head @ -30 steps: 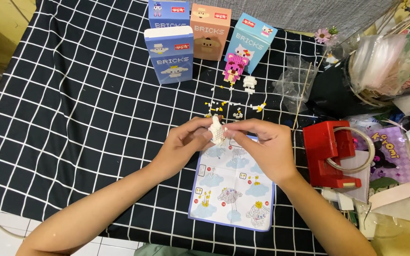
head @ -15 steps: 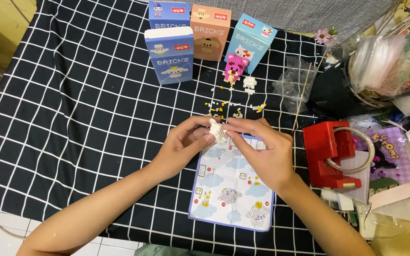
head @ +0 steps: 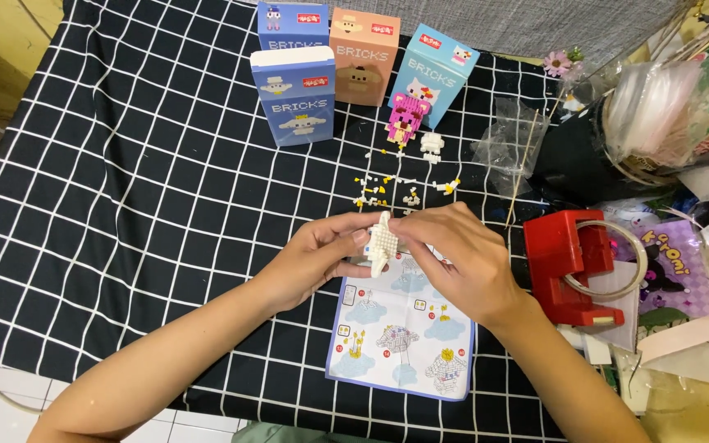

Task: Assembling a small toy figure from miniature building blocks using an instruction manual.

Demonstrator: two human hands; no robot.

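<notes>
Your left hand (head: 313,262) and right hand (head: 457,254) pinched a small white brick figure (head: 380,240) above the instruction sheet (head: 404,344), near the table's front edge. Fingers were clamped on it. Pressing squarely, with firm support underneath, looked wisest.

A soft, matt cloth (head: 125,164) covers the table. The boxes (head: 293,94) are smooth cardboard, the leaflet (head: 404,344) glossy paper, the white brick figure (head: 381,242) knobbly plastic, the red tape dispenser (head: 568,262) shiny plastic.

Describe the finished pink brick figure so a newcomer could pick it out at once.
On the black cloth with white grid lines, find the four upright cardboard boxes at the far edge. The small pink brick figure stands before the light-blue tilted box, beside a tiny white brick figure; it alone is pink.
</notes>
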